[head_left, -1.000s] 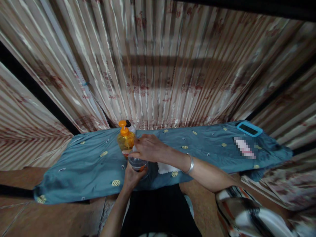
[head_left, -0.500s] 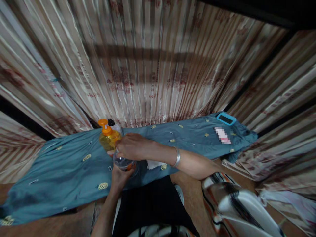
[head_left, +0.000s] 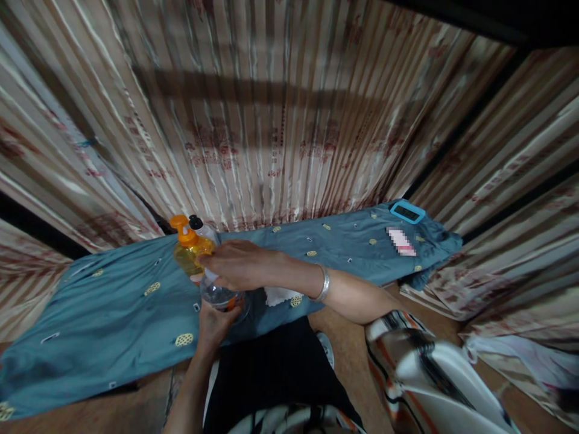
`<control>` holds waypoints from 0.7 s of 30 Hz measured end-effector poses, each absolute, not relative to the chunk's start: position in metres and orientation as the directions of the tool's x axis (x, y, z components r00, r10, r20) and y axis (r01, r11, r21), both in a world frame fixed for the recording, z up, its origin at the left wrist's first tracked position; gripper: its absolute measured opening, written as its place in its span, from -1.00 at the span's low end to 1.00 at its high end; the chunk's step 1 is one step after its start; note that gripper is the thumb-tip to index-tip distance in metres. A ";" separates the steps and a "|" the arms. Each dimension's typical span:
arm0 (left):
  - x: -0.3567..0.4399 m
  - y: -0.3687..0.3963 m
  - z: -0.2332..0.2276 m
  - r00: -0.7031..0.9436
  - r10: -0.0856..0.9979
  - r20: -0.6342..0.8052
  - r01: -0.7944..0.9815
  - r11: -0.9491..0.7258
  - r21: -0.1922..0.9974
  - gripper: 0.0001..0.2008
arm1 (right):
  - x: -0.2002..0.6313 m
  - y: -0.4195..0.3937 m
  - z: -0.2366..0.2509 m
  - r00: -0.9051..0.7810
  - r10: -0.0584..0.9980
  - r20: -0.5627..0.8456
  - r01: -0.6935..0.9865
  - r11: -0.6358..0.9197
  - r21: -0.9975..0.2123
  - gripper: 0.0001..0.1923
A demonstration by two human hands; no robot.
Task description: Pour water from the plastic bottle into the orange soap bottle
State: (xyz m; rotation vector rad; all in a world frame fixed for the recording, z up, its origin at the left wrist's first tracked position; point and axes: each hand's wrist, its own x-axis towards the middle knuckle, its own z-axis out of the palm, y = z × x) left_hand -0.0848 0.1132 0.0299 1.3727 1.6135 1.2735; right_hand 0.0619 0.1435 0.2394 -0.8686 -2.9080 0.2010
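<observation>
My left hand (head_left: 218, 319) is wrapped round the lower part of a clear plastic bottle (head_left: 217, 295), which has some orange on it. Over the bottle's top, the fingers of my right hand (head_left: 237, 265) are bent together. A small whitish patch shows beneath them, but whether it is a cap or paper I cannot tell. Just behind stands a yellow pump bottle (head_left: 185, 256) with an orange pump head, partly covered by my right hand. Beside it is a clear bottle with a black top (head_left: 196, 222), mostly hidden.
A blue-green patterned cloth (head_left: 122, 301) covers the long narrow table. A white scalloped-edged piece (head_left: 281, 294) lies right of the held bottle. Farther right are a blue-framed device (head_left: 407, 211) and a blurred pinkish item (head_left: 401, 241). Striped curtains (head_left: 271, 150) hang close behind.
The whole view has shifted slightly. My right hand has turned a little at the bottle's top, its fingers now reaching farther left. My left hand keeps its hold on the bottle.
</observation>
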 end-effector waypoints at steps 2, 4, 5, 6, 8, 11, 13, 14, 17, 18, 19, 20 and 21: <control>-0.085 0.113 0.028 -0.234 0.967 0.104 0.336 -0.020 0.942 -0.45 | 0.062 0.144 0.238 -0.825 0.557 0.094 0.543 0.828 -0.140 -0.56; -0.085 0.114 0.026 -0.229 0.968 0.104 0.334 -0.022 0.942 -0.46 | 0.061 0.144 0.238 -0.805 0.584 0.099 0.571 0.810 -0.136 -0.61; -0.086 0.114 0.026 -0.225 0.969 0.104 0.331 -0.024 0.943 -0.47 | 0.061 0.143 0.239 -0.799 0.596 0.076 0.584 0.801 -0.131 -0.68; -0.086 0.114 0.025 -0.220 0.970 0.105 0.328 -0.028 0.944 -0.48 | 0.060 0.143 0.241 -0.802 0.596 0.040 0.588 0.799 -0.125 -0.71; -0.086 0.114 0.024 -0.213 0.971 0.110 0.328 -0.035 0.944 -0.49 | 0.060 0.141 0.246 -0.818 0.575 -0.029 0.574 0.810 -0.116 -0.66; -0.086 0.114 0.024 -0.211 0.971 0.109 0.340 -0.032 0.940 -0.48 | 0.061 0.138 0.249 -0.820 0.572 -0.031 0.571 0.813 -0.112 -0.65; -0.085 0.114 0.024 -0.212 0.972 0.101 0.351 -0.021 0.936 -0.48 | 0.060 0.137 0.245 -0.800 0.600 0.030 0.596 0.798 -0.090 -0.59; -0.086 0.114 0.025 -0.212 0.972 0.099 0.356 -0.018 0.934 -0.47 | 0.059 0.138 0.242 -0.795 0.604 0.061 0.600 0.797 -0.072 -0.62; -0.086 0.115 0.025 -0.217 0.970 0.112 0.374 -0.023 0.927 -0.47 | 0.056 0.143 0.235 -0.817 0.572 0.078 0.572 0.820 -0.026 -0.70; -0.086 0.115 0.025 -0.218 0.969 0.114 0.379 -0.024 0.925 -0.47 | 0.056 0.144 0.236 -0.833 0.547 0.075 0.548 0.836 -0.018 -0.68; -0.086 0.115 0.025 -0.218 0.969 0.114 0.381 -0.023 0.924 -0.46 | 0.057 0.145 0.237 -0.846 0.527 0.081 0.528 0.849 -0.015 -0.69; -0.087 0.115 0.025 -0.216 0.970 0.109 0.380 -0.020 0.925 -0.46 | 0.058 0.145 0.240 -0.857 0.507 0.092 0.507 0.862 -0.026 -0.71; -0.087 0.115 0.025 -0.212 0.972 0.104 0.376 -0.017 0.926 -0.45 | 0.061 0.144 0.244 -0.860 0.498 0.111 0.495 0.867 -0.049 -0.73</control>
